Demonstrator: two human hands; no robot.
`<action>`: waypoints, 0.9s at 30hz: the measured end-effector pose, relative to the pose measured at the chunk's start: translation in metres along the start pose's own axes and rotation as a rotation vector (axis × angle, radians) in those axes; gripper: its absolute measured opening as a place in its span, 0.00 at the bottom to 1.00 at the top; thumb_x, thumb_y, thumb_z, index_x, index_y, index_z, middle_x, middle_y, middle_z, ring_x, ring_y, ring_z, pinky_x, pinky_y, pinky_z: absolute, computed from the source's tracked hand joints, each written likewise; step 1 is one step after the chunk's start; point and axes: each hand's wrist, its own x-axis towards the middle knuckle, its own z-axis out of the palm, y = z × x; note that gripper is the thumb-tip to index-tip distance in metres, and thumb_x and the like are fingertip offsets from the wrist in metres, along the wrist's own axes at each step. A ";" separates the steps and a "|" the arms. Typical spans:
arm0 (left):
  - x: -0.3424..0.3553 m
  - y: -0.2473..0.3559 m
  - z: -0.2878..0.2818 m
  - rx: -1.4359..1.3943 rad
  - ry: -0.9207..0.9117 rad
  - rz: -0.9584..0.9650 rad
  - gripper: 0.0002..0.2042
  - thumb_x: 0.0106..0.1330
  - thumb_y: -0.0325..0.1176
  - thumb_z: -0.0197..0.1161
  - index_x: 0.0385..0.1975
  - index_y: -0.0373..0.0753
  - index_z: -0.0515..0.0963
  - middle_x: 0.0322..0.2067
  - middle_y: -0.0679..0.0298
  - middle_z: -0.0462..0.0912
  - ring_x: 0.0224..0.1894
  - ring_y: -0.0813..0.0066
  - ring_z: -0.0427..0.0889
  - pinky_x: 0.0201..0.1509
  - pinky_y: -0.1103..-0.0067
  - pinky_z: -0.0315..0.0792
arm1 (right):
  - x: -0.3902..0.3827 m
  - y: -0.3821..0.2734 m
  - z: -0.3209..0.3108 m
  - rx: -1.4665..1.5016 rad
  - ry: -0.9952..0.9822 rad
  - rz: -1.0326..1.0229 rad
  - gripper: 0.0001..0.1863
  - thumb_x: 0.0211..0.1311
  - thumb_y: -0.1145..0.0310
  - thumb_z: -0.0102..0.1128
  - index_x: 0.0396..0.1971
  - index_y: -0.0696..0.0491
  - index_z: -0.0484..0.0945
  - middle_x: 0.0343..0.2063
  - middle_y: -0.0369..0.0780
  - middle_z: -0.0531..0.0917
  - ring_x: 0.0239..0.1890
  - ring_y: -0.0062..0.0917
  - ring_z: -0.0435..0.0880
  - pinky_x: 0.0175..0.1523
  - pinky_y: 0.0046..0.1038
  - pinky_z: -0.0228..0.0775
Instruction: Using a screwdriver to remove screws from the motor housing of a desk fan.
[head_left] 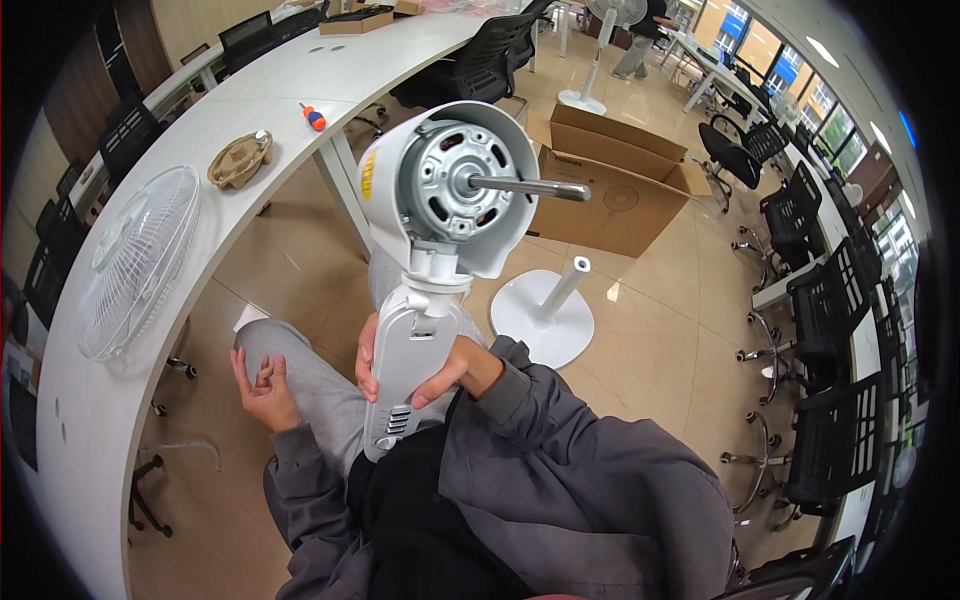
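"What is in the hands?"

"One assembly. The right hand (458,374) has its fingers (367,358) wrapped round one white fan neck (415,330), thumb pressing the near face. The left hand (268,398) has its fingers loosely spread, palm up, apart from the neck and just to its left."

"And ahead of the right fingers?"

"One fan motor (450,195) in one white housing (383,205), set on top of the neck, with one metal shaft (530,188) sticking out to the right."

"On the floor?"

"Ahead and right of those fingers, one round white base (515,320) carrying one short tube (566,288); past it, one open cardboard box (610,200)."

"What about the counter (290,75)?"

"Left of the left fingers, one white wire grille (140,262). Farther ahead of them, one brown pulp moulding (240,160), then one orange-and-blue screwdriver (316,119)."

"Farthest off?"

"Well ahead of the right fingers, beyond the cardboard box, one white standing fan (592,72)."
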 end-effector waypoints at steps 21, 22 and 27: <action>-0.009 0.027 -0.002 0.006 -0.115 0.039 0.34 0.61 0.18 0.74 0.69 0.31 0.70 0.78 0.54 0.59 0.36 0.84 0.84 0.69 0.65 0.75 | 0.012 0.004 0.004 0.053 -0.122 -0.016 0.39 0.41 0.79 0.79 0.57 0.54 0.69 0.44 0.43 0.83 0.51 0.32 0.83 0.58 0.40 0.76; -0.010 0.029 -0.003 0.029 -0.120 0.028 0.33 0.61 0.18 0.74 0.68 0.31 0.71 0.78 0.54 0.59 0.36 0.83 0.84 0.68 0.66 0.75 | 0.012 0.004 0.005 0.056 -0.126 -0.013 0.39 0.41 0.79 0.79 0.57 0.54 0.69 0.44 0.43 0.83 0.51 0.32 0.83 0.58 0.40 0.76; -0.018 0.044 -0.009 0.116 -0.153 0.050 0.31 0.67 0.28 0.72 0.68 0.27 0.70 0.77 0.54 0.62 0.53 0.74 0.82 0.69 0.66 0.71 | 0.018 0.008 0.005 0.069 -0.138 -0.003 0.39 0.41 0.79 0.79 0.57 0.54 0.69 0.44 0.42 0.83 0.51 0.32 0.83 0.58 0.39 0.76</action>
